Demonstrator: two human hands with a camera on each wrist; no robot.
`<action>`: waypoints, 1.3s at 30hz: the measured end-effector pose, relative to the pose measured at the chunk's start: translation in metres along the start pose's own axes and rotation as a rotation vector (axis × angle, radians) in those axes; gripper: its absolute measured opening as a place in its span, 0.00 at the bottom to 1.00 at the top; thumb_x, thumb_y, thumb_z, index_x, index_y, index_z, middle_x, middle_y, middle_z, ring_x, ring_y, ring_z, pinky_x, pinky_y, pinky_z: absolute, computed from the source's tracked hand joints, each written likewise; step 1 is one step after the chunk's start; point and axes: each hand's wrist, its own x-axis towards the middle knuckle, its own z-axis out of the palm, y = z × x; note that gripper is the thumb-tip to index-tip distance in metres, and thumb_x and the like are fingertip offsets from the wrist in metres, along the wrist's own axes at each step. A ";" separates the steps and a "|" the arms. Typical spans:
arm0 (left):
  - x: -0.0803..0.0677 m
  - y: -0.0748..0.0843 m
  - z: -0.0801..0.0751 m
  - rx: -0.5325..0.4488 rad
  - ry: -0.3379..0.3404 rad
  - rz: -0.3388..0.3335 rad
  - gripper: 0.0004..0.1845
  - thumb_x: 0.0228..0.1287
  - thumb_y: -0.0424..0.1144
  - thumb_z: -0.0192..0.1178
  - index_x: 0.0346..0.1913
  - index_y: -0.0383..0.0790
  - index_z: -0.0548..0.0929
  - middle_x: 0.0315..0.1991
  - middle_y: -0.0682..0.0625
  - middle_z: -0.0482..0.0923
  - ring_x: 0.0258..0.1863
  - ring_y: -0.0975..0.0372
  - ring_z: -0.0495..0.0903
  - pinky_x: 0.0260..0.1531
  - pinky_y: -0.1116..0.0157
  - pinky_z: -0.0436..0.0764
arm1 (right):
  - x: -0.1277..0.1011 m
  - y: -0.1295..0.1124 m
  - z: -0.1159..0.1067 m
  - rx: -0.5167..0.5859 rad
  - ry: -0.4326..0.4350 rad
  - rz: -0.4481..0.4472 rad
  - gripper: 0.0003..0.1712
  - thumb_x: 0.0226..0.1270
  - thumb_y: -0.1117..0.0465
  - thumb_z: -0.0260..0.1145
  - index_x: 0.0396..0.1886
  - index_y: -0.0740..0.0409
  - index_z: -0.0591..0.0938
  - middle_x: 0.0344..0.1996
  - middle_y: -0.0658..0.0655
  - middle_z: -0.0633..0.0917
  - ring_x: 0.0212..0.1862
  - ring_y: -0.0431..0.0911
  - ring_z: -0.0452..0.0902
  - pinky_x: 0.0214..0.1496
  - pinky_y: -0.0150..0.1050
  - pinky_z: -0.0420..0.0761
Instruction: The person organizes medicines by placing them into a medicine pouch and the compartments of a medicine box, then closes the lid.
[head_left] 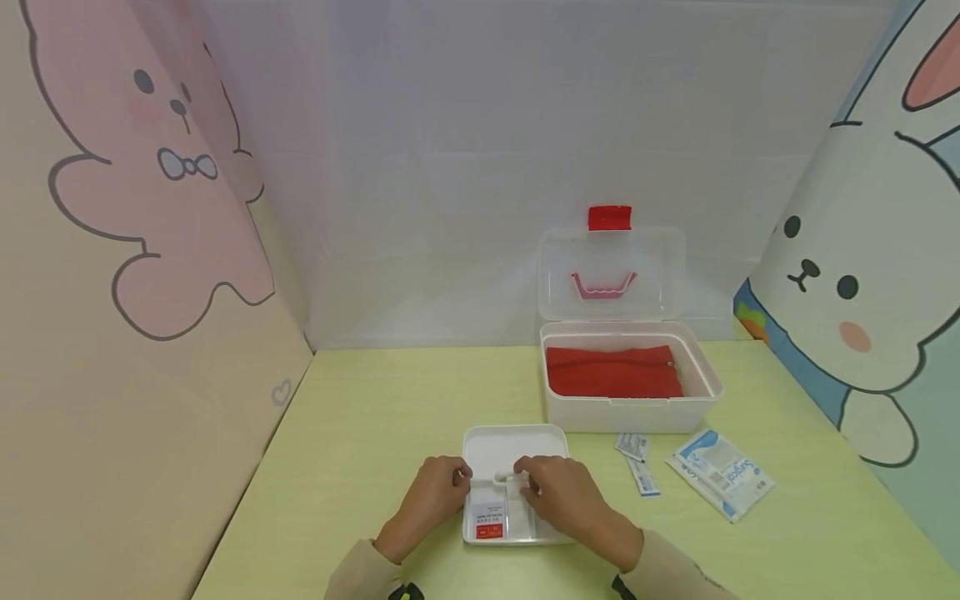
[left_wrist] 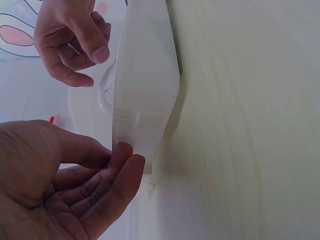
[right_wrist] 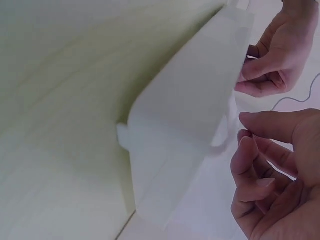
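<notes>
A shallow white plastic case point(head_left: 517, 442) lies in front of me, with small compartments in its near part. A white packet with a red band point(head_left: 489, 530) sits in its near left compartment. My left hand point(head_left: 442, 487) pinches the case's left rim, thumb inside and fingers against the outer wall point(left_wrist: 145, 75). Over the right half hovers my right hand point(head_left: 564, 493), fingers loosely bent, with no object showing between thumb and forefinger. Right by these fingertips is a curved white loop point(head_left: 501, 479). In the right wrist view the right hand point(right_wrist: 280, 170) appears beside this loop.
Behind the case stands a white box point(head_left: 622, 415) with its clear lid point(head_left: 611, 250) raised and a red pouch point(head_left: 615, 375) inside. To the right lie small sachets point(head_left: 637, 462) and blue-white surgical packs point(head_left: 723, 475). Printed cloth walls enclose the table.
</notes>
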 end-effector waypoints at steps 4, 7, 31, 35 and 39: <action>0.000 0.001 0.000 0.007 0.001 -0.005 0.07 0.60 0.29 0.58 0.36 0.31 0.86 0.17 0.55 0.74 0.14 0.70 0.68 0.14 0.74 0.68 | 0.000 0.002 -0.010 -0.022 0.028 0.033 0.13 0.56 0.59 0.74 0.42 0.49 0.85 0.22 0.42 0.81 0.24 0.34 0.69 0.27 0.31 0.70; 0.000 0.002 -0.001 0.005 -0.002 -0.013 0.07 0.60 0.29 0.58 0.36 0.31 0.86 0.17 0.55 0.74 0.14 0.70 0.68 0.14 0.74 0.68 | 0.000 0.006 -0.018 -0.052 0.066 0.066 0.14 0.54 0.59 0.75 0.41 0.49 0.85 0.23 0.42 0.82 0.23 0.34 0.69 0.26 0.29 0.70; -0.001 0.001 0.000 0.021 0.004 -0.010 0.07 0.60 0.30 0.58 0.36 0.32 0.86 0.18 0.56 0.74 0.15 0.70 0.68 0.15 0.74 0.68 | -0.027 0.082 -0.054 -0.137 0.159 0.176 0.19 0.51 0.59 0.77 0.44 0.54 0.85 0.42 0.54 0.87 0.37 0.49 0.85 0.33 0.43 0.83; -0.001 0.002 0.000 0.021 0.003 -0.012 0.07 0.60 0.30 0.58 0.36 0.33 0.86 0.18 0.55 0.75 0.15 0.70 0.68 0.15 0.74 0.68 | -0.034 0.093 -0.058 -0.124 0.138 0.212 0.20 0.52 0.58 0.76 0.46 0.56 0.84 0.45 0.56 0.87 0.41 0.52 0.85 0.37 0.47 0.84; -0.001 0.002 0.000 0.025 0.001 -0.010 0.06 0.60 0.30 0.59 0.36 0.33 0.86 0.18 0.55 0.75 0.15 0.70 0.68 0.15 0.74 0.68 | -0.041 0.101 -0.061 -0.103 0.101 0.250 0.21 0.54 0.58 0.76 0.47 0.57 0.84 0.45 0.58 0.86 0.43 0.54 0.84 0.42 0.51 0.84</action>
